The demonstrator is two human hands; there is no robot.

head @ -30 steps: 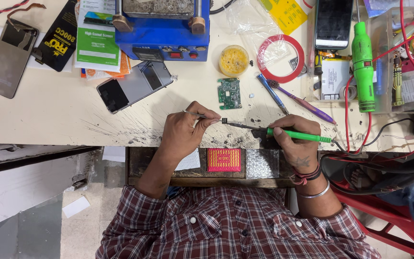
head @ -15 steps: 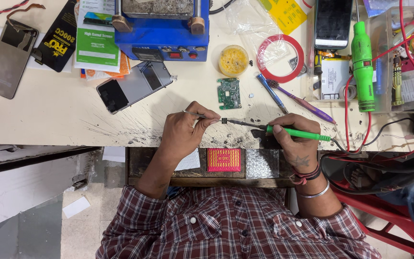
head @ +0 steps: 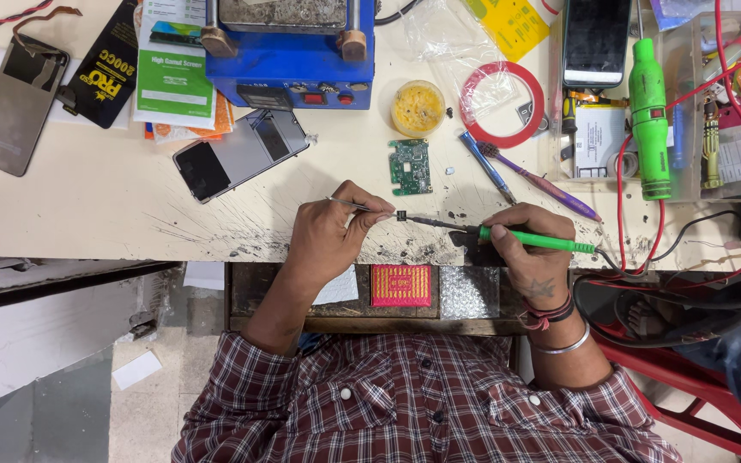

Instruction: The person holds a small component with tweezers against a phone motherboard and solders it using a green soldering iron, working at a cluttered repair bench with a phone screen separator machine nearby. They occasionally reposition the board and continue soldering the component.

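My left hand pinches thin metal tweezers whose tips hold a tiny dark component just above the scorched bench edge. My right hand grips a green-handled soldering iron, its dark tip reaching left to touch that component. A small green circuit board lies on the bench just beyond the two tips, apart from them.
Behind the board stand a yellow paste tin, a red tape ring and a blue heating machine. Phones lie at left. A green tool, red wires and a clear parts box sit right. Another person's sandalled foot shows lower right.
Both hands stay almost still at the bench edge. The iron tip and the tweezer tips remain together at the small component.
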